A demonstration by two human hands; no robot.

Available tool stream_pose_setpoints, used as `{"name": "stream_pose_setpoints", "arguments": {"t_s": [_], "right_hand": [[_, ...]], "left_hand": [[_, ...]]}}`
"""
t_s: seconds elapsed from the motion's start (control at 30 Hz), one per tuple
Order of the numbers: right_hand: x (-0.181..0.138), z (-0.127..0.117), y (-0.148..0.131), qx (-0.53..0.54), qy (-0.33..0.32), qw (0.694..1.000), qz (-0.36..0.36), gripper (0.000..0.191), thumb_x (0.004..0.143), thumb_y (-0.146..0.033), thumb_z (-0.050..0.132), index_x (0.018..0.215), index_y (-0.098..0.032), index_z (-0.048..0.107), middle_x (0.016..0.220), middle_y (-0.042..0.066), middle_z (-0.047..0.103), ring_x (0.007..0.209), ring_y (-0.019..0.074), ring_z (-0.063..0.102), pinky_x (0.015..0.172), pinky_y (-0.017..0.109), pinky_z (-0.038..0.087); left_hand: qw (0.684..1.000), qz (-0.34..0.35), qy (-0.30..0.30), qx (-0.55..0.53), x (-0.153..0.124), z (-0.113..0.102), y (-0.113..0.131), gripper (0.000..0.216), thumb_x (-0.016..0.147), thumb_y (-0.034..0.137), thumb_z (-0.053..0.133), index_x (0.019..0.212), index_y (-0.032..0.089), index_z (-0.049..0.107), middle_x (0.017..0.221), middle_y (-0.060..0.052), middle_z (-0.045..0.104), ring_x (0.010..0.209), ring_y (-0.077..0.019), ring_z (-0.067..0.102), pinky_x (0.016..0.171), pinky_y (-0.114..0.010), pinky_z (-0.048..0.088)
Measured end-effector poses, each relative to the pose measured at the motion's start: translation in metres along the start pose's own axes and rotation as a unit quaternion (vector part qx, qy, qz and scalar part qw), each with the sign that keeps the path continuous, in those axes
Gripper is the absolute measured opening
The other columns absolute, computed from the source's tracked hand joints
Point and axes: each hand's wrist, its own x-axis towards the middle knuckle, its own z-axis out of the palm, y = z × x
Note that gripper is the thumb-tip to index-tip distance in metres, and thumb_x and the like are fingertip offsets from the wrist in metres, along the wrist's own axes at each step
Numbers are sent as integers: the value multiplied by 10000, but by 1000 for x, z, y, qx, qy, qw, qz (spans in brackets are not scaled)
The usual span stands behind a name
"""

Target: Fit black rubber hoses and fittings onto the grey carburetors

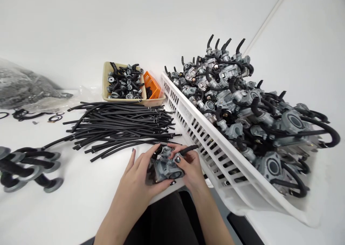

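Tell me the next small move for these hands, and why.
I'd probably have the left hand take one black hose from the pile while the right hand holds the metal part: no long hose shows on it, whereas several parts in the white basket carry looped hoses.

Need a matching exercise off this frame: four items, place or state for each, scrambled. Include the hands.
Items
1. Black hoses
2. White crate
3. Orange basket
4. Left hand and right hand

Places or states
A. Between the cream bin and the crate
B. Both gripping one metal part
C. Heaped above its rim with metal bodies
D. In a loose pile on the white table

Pairs: 1-D, 2-C, 3-A, 4-B
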Motion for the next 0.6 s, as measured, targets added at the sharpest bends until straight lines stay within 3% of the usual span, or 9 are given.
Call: {"name": "stream_pose_setpoints", "arguments": {"t_s": [0.17, 0.4, 0.6], "right_hand": [[-1, 1, -2, 20, -3, 1000, 8, 125, 712, -337, 789, 768, -235, 742, 692, 42, 712, 1141, 287, 613, 883, 364, 495], [-1, 2, -7, 71, -25, 997, 17, 130, 754, -317, 702, 815, -221, 764, 734, 65, 742, 1179, 298, 589, 978, 404, 453], [-2, 2, -9, 88, -31, 996, 14, 181, 711, -291, 689, 850, -210, 772, 799, 91, 771, 1222, 314, 561, 989, 422, 450]], "left_hand": [[1000, 0, 3, 2, -1, 1, 0, 722, 814, 366, 651, 1430, 356, 274, 1375, -26, 575, 1242, -280, 573, 1181, -529, 246], [1000, -6, -1, -3, -1, 1, 0, 704, 820, 377, 645, 1425, 355, 285, 1391, -23, 565, 1248, -279, 568, 1185, -529, 238], [1000, -11, -3, -6, 0, 0, -1, 694, 833, 370, 628, 1427, 366, 270, 1399, -18, 557, 1258, -278, 560, 1187, -533, 227]]}}
